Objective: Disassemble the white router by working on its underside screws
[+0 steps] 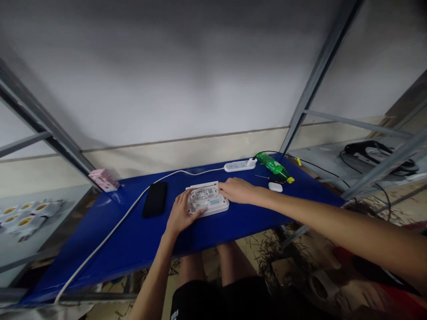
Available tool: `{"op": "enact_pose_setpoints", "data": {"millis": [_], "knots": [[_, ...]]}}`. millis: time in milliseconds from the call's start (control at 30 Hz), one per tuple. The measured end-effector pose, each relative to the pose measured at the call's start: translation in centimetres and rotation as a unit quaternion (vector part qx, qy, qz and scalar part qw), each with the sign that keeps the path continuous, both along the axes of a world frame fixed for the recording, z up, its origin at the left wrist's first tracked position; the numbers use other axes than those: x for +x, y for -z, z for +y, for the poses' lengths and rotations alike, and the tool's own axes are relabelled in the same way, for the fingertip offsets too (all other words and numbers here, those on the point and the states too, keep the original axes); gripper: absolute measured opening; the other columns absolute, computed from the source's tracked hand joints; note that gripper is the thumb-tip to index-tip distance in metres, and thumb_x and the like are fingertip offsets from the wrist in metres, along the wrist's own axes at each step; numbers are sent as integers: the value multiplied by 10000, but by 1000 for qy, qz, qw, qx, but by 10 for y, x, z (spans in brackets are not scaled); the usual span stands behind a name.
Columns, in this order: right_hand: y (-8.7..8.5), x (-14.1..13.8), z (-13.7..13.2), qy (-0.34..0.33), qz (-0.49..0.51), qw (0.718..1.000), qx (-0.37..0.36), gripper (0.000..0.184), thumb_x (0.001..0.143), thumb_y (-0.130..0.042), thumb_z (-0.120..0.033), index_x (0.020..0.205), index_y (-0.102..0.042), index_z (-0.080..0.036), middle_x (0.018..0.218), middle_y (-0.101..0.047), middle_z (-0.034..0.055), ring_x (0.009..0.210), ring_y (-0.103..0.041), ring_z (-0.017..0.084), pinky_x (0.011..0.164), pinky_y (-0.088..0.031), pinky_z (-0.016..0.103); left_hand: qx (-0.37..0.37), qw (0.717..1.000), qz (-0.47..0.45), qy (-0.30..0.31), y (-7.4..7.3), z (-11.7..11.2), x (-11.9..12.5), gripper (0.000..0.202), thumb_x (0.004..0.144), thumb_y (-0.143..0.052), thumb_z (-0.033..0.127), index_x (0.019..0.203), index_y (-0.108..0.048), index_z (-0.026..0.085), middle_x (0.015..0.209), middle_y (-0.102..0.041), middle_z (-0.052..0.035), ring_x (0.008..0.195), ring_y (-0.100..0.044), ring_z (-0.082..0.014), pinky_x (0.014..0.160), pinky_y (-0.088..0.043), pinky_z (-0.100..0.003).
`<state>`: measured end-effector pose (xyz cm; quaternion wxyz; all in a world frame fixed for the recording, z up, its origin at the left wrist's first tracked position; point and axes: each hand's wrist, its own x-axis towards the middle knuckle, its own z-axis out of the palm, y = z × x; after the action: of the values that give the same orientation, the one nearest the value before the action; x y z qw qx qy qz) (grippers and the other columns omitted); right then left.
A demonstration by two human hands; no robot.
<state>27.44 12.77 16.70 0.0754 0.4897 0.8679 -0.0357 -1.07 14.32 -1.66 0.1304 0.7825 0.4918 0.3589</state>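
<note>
A white plastic device [207,200], flat and rectangular with its underside up, lies in the middle of the blue table top [133,240]. My left hand [180,214] rests against its left edge, fingers curled round the side. My right hand [237,190] lies on its right end, fingers bent over the top corner. Both hands grip the device as it sits on the table.
A black phone [155,199] lies left of the device. A white power strip [239,166] with a long white cable [110,231], a green bottle [274,166], a small white case [275,187] and a pink box [103,179] lie around. Metal shelf posts [313,80] flank the table.
</note>
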Motion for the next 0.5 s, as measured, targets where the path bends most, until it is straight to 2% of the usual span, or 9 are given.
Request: {"op": "enact_pose_setpoints", "data": {"millis": [67,133,200,267,367,433,500], "knots": [[0,0,1,-33,1,999,12,295,1162,-596,-160,1338,-831,-134,1269,-857,191,1180,-774,316,947,-520,366,0,1000,3,0,-1,-1,0,835,958,-849,609,1665,-586,251,1712,-707,-203,1623,-645,-473,1379,-525,-692],[0,0,2,-44,-2,999,27,263,1160,-629,-187,1295,-847,-131,1300,-849,207,1234,-763,330,1006,-525,381,-2,1000,5,4,-3,-1,0,837,966,-841,610,1667,-583,234,1714,-703,-216,1625,-640,-478,1381,-518,-701],[0,-1,3,-22,-12,999,25,303,1193,-608,-263,1257,-864,-113,1211,-857,229,1132,-789,342,943,-535,395,-5,1000,3,5,-3,-1,0,838,965,-838,609,1669,-581,232,1721,-697,-217,1629,-633,-482,1384,-509,-714],[0,-1,3,-7,-16,1000,12,320,1195,-591,-247,1284,-871,-119,1145,-864,215,1051,-805,332,877,-528,383,-7,1000,-4,3,-4,-1,1,837,957,-842,610,1667,-587,249,1722,-697,-204,1632,-630,-481,1386,-506,-714],[1,-1,2,-51,2,998,27,326,1111,-665,-131,1364,-864,-180,1285,-861,180,1212,-787,323,922,-533,356,-8,1000,-12,3,-3,-1,1,823,941,-856,609,1652,-605,280,1703,-714,-185,1622,-640,-481,1383,-511,-715],[2,-1,-1,-57,8,997,43,261,1123,-699,-187,1313,-878,-184,1303,-859,185,1254,-775,334,950,-539,361,-6,1000,-13,2,-3,-1,1,816,935,-860,609,1644,-612,291,1693,-723,-179,1612,-648,-483,1376,-516,-719],[2,-2,-3,-18,15,999,42,266,1180,-664,-298,1238,-887,-164,1183,-874,195,1130,-804,333,906,-540,366,-4,1000,-11,-1,-4,-2,1,808,938,-855,612,1639,-616,291,1690,-726,-179,1608,-654,-481,1367,-527,-714]]}}
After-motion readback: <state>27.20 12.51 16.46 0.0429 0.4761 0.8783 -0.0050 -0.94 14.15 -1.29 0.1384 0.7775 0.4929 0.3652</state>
